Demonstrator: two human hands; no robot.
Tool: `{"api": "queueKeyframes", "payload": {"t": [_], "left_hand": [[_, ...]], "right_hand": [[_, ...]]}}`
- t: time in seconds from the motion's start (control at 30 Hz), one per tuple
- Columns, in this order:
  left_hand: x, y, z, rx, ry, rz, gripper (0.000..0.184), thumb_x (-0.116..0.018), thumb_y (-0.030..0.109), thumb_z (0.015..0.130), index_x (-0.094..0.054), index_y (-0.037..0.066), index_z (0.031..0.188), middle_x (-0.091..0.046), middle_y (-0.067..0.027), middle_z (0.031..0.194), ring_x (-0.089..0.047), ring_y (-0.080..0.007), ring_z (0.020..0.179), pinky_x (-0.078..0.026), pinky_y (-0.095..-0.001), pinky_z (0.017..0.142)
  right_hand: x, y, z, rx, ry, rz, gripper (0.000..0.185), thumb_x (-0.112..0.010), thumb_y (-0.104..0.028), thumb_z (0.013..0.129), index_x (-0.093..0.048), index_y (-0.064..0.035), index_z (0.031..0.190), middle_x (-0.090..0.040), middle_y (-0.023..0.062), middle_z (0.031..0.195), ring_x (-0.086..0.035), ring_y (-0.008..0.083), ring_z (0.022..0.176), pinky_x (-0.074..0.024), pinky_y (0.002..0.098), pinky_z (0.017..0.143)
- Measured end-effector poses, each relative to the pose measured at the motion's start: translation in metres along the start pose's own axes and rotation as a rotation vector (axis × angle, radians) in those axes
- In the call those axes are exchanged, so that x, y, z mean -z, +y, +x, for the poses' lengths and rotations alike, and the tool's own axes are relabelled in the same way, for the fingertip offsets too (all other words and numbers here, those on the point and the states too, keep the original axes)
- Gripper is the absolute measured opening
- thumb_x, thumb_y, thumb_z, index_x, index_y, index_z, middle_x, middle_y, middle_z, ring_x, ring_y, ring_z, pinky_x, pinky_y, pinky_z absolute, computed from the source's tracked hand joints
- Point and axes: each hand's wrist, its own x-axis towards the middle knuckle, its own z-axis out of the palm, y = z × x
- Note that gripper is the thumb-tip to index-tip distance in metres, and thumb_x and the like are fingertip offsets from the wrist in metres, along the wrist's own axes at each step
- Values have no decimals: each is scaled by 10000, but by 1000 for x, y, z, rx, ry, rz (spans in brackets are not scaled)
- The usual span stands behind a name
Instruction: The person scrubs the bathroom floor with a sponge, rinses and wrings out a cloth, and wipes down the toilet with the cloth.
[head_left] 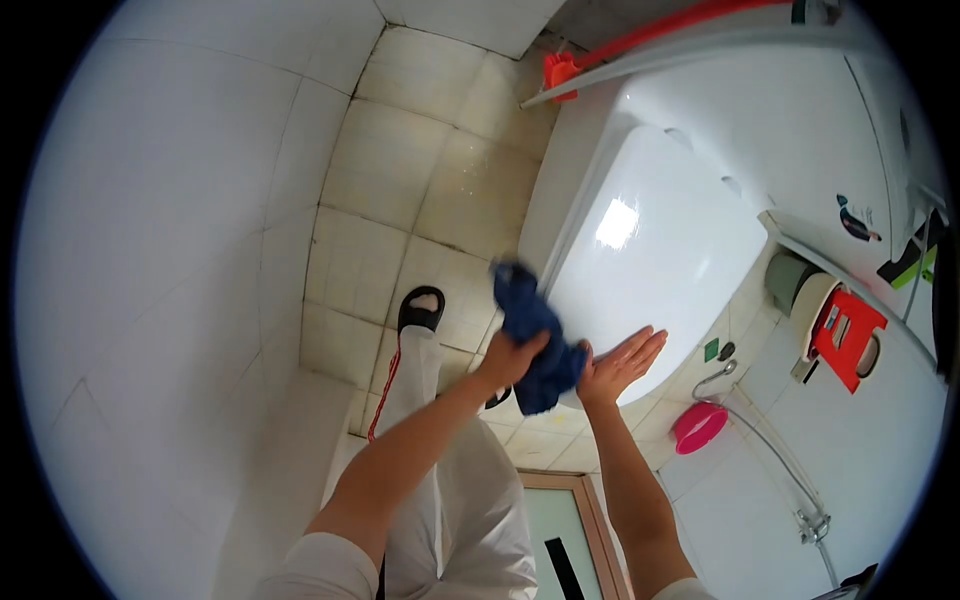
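Observation:
A dark blue cloth (538,345) hangs bunched from my left hand (512,357), whose fingers are wrapped round it. The cloth is over the tiled floor, beside the near left edge of a white toilet lid (640,260). The lid is down and shiny. My right hand (622,368) lies flat on the lid's near end, fingers stretched out and pointing to the upper right. The cloth's right end reaches my right hand's thumb side.
Beige floor tiles (385,160) and a white wall (170,250) lie to the left. A pink basin (700,428), a shower hose (770,440), and a red plastic item (848,338) are at the right. A door (560,525) stands at the bottom.

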Motion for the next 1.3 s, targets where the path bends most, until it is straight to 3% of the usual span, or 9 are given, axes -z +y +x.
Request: {"api": "queueKeyframes", "payload": {"t": [0.13,0.27,0.4,0.53,0.7,0.8,1.03,1.2,1.3], "left_hand": [[-2,15,44,-251,45,72,258,-624,231,979,-616,57,1170,-638,-24,1110,-570,-150,1021,-463,-335,934],[-9,117,176,-71,-156,68,483,-490,423,1022,-675,3,1172,-691,-54,1115,-597,-135,1026,-466,-298,938],[-24,169,305,214,-311,-460,482,-485,445,1016,-663,36,1198,-687,-72,1054,-665,-179,870,-548,-300,822],[-29,89,323,175,-201,-713,495,-446,464,1020,-592,38,1224,-650,-103,1010,-647,-200,838,-559,-358,764],[19,-96,252,465,-376,-628,402,-483,394,1017,-570,129,1308,-624,-93,1115,-603,-203,932,-504,-338,796],[13,-110,260,172,-426,-264,443,-466,229,1020,-448,139,1454,-555,-158,1346,-557,-284,1188,-430,-350,1022],[-26,55,450,-557,-268,362,597,-549,411,975,-474,10,1411,-517,-232,1425,-501,-365,1314,-379,-370,1110],[-9,-1,386,-186,-181,69,718,-615,447,926,-424,-15,1441,-548,-234,1388,-501,-368,1316,-380,-379,1105],[25,-77,278,-504,-355,46,709,-598,183,924,-281,46,1543,-302,-173,1588,-261,-319,1482,-190,-392,1210]], "right_hand": [[-4,-4,2,6,6,-44,1049,-479,-667,913,-98,78,1545,-51,357,1590,-79,517,1476,-98,602,1175],[-6,-4,-1,15,-2,-42,1063,-443,-690,919,-61,76,1549,-32,353,1592,-64,516,1477,-91,617,1165],[-11,0,-1,57,26,-22,1052,-438,-675,924,-52,76,1551,-29,348,1595,-56,515,1478,-97,628,1153],[-8,-4,0,31,4,-11,1044,-443,-664,923,-59,76,1551,-38,353,1592,-56,512,1480,-95,631,1152],[-7,1,-2,18,-28,-33,1092,-449,-708,893,-49,65,1553,-47,373,1580,-76,524,1471,-105,630,1149],[-7,2,-5,10,-32,-44,1093,-411,-737,896,-52,56,1557,-53,367,1582,-84,517,1472,-108,625,1153],[-6,1,-7,-16,-33,3,1080,-407,-727,902,-78,71,1551,-62,331,1599,-73,477,1492,-113,610,1171],[-8,0,-7,25,-31,25,1012,-367,-689,948,-106,87,1544,-73,327,1602,-74,479,1493,-105,607,1172],[-6,-3,-9,-7,-26,10,988,-381,-657,951,-121,90,1544,-92,324,1604,-82,461,1501,-103,576,1181]]}}
